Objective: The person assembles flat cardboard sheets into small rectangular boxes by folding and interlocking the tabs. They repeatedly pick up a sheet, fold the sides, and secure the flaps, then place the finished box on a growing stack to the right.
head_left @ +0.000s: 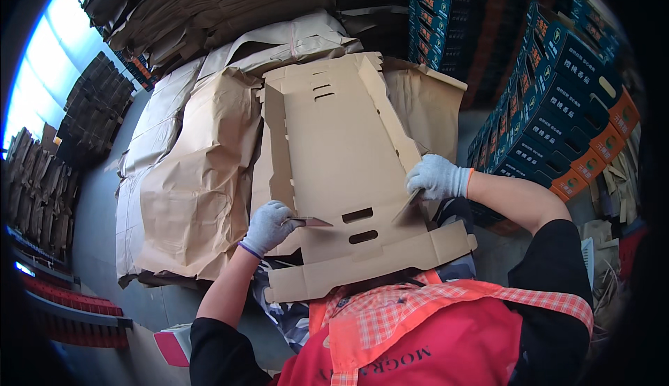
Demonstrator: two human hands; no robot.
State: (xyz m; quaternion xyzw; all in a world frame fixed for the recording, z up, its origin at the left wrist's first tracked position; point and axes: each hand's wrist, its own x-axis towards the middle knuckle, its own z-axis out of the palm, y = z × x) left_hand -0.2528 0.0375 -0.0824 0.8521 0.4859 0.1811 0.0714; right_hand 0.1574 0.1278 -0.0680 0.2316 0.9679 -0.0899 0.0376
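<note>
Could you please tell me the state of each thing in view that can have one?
Cardboard tray: partly folded, near end unfolded.
Left hand: gloved, gripping the tray's near left corner.
Right hand: gloved, gripping the tray's right side.
Brown paper: creased, draped.
Dark green boxes: formed, stacked.
Brown cardboard, far left: piled up.

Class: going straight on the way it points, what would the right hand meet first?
Beyond the flap it grips, the right hand would probably meet the brown cardboard base panel; depth is unclear.
</note>
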